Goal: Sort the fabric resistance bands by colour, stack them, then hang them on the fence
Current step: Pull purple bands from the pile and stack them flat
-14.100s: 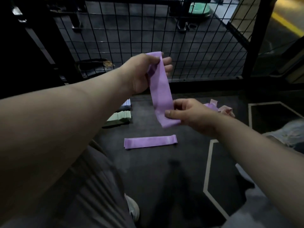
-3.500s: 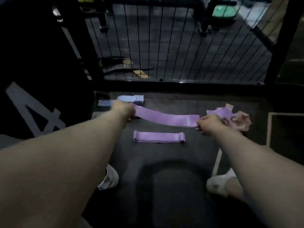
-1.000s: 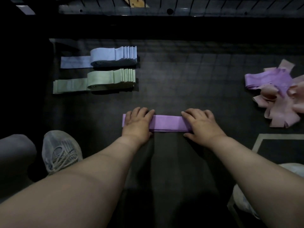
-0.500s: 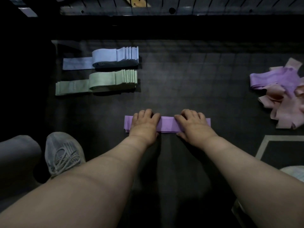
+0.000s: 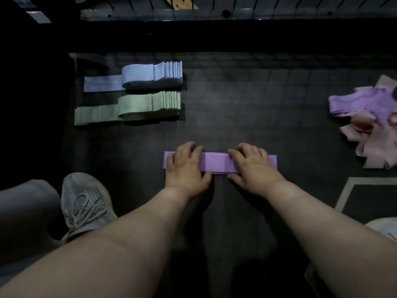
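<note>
purple band (image 5: 214,162) flat under left hand (image 5: 186,166), right hand (image 5: 253,166)

Your left hand (image 5: 185,166) and right hand (image 5: 253,166) cover much of the purple band (image 5: 214,163). You cannot tell if your fingers press it or grip it. The right edge cuts off the pink and purple pile (image 5: 373,125). At the top, only the bottom of the fence (image 5: 214,5) shows.
</note>
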A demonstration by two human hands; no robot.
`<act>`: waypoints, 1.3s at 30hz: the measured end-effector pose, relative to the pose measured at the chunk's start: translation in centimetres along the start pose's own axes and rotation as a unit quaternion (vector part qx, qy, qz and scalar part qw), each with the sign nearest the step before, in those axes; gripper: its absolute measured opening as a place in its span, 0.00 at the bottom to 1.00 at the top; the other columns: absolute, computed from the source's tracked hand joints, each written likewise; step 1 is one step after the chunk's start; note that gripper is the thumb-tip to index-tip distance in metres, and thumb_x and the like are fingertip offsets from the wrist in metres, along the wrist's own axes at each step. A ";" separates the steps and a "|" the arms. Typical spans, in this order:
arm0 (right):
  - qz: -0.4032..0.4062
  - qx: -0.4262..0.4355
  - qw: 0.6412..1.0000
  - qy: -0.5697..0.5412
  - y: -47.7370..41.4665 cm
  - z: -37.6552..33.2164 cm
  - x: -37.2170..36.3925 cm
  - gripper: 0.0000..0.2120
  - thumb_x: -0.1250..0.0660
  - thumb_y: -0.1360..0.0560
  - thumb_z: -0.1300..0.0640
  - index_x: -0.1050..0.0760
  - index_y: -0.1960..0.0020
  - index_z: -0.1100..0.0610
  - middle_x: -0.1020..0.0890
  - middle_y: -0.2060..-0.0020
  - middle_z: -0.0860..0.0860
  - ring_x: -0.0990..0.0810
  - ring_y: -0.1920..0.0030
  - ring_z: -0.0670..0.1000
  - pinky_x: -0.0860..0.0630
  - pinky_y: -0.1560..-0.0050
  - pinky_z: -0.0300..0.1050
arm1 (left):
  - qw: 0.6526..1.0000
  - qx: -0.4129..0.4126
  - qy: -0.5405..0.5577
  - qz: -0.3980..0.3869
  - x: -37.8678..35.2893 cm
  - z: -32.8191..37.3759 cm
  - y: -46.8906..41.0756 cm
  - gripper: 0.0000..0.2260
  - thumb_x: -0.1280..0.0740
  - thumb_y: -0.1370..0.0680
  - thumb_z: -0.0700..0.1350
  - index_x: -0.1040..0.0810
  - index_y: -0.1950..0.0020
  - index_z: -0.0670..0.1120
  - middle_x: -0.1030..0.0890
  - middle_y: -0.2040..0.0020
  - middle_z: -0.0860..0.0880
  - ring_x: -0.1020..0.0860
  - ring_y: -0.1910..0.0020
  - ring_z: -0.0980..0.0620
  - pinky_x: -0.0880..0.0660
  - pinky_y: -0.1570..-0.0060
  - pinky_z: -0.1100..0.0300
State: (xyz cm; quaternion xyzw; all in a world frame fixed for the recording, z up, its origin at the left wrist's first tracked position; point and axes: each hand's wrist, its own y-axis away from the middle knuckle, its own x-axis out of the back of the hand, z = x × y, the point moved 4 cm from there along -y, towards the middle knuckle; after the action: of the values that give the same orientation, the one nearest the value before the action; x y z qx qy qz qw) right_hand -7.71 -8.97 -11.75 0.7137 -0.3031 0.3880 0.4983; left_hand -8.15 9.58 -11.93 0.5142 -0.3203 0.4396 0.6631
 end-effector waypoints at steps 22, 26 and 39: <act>0.048 -0.432 0.805 -0.403 1.9 6.2 -1.2 0.09 0.27 0.30 0.60 0.24 0.51 0.58 0.19 0.51 0.57 0.19 0.50 0.59 0.21 0.46 0.52 | 0.879 0.389 0.270 0.044 0.9 -5.3 -0.8 0.11 0.35 0.25 0.48 0.24 0.43 0.50 0.27 0.35 0.44 0.30 0.33 0.42 0.33 0.32 0.54; 0.056 -0.433 0.804 -0.404 2.1 6.5 -1.0 0.08 0.27 0.31 0.57 0.24 0.56 0.56 0.17 0.56 0.58 0.18 0.55 0.58 0.19 0.48 0.54 | 0.876 0.378 0.292 0.065 0.5 -5.6 -0.6 0.03 0.34 0.26 0.49 0.26 0.55 0.52 0.19 0.46 0.46 0.22 0.44 0.42 0.25 0.40 0.52; -0.042 -0.394 0.714 -0.578 2.7 6.5 0.9 0.04 0.31 0.29 0.63 0.24 0.56 0.57 0.24 0.63 0.55 0.24 0.65 0.52 0.23 0.67 0.42 | 0.829 0.352 0.423 0.101 1.6 -5.7 -0.2 0.06 0.36 0.25 0.38 0.21 0.57 0.45 0.21 0.61 0.47 0.23 0.58 0.46 0.31 0.58 0.61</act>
State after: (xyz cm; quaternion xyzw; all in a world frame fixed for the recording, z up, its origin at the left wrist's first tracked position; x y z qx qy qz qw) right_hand -7.77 -16.06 -10.99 0.5497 -0.6272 -0.2757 0.4779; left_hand -7.42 15.48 -12.13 0.4413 0.1182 0.7615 0.4598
